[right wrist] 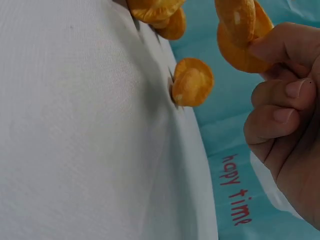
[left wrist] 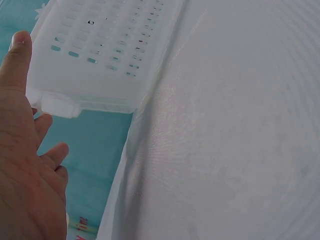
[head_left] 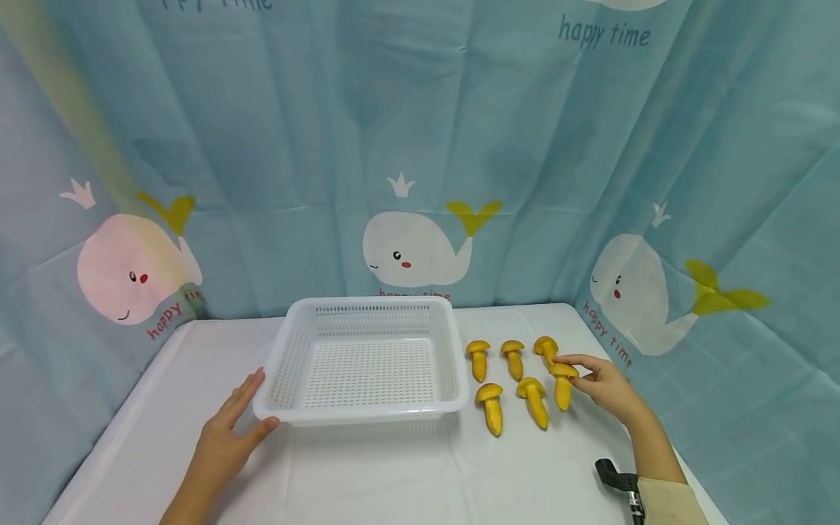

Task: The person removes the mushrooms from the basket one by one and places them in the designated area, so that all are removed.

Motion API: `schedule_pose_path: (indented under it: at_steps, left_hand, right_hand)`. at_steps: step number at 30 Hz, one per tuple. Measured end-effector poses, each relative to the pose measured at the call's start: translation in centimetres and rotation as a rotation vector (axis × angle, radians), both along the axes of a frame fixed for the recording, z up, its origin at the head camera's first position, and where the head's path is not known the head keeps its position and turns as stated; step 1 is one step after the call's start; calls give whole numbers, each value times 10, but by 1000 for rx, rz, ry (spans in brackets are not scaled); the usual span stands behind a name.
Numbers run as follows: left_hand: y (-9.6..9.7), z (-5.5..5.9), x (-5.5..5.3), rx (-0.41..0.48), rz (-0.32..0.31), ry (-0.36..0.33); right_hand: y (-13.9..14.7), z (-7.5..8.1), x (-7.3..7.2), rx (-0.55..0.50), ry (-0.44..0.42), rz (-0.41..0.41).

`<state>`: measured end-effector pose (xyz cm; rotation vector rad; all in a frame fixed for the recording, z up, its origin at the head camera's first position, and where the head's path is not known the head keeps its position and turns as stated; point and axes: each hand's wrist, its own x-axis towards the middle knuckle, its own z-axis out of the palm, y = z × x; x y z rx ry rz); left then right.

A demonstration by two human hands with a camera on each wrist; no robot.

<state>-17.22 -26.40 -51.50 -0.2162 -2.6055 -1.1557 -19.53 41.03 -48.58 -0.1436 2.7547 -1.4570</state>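
Note:
A white plastic basket point(head_left: 370, 372) with perforated walls sits on the table. My left hand point(head_left: 226, 434) rests at its front left corner, fingers straight along the left side and thumb at the front rim. In the left wrist view the basket's wall point(left wrist: 90, 85) rises beside the thumb. My right hand point(head_left: 607, 386) pinches a yellow mushroom point(head_left: 563, 397) by its brown-yellow cap between thumb and index finger. Seen from the right wrist, that mushroom point(right wrist: 237, 25) hangs over the cloth while the other fingers curl in. Several similar mushrooms point(head_left: 492, 412) lie in two rows between basket and right hand.
A white cloth point(head_left: 367, 474) covers the table. Behind and on both sides hangs a blue curtain point(head_left: 525, 146) printed with whales. A black device on a stalk point(head_left: 617, 477) sits by the right wrist.

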Motion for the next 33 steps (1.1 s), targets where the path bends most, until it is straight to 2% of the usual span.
schedule_pose_path:
  at_steps: [5,15,18,24,30,33]
  left_hand:
    - [0,2,0,15,-9,-38]
    - [0,3,-1,13,-20,-34]
    - [-1,2,-1,11,-21,-20]
    - [-3,-1,-2,-19,-14,51]
    - [-2,2,-1,3,-13,7]
    - [-1,-1,-1,3,-18,19]
  right_hand:
    - [6,-7,1,10,-15,-11]
    - [14,-19,-3,54,-83,-33]
    - [16,-21,-4,60,-99,-41]
    - [17,-23,-7,65,-90,0]
    - [19,-28,-6,66,-104,12]
    - [22,-31,-5,86,-104,6]
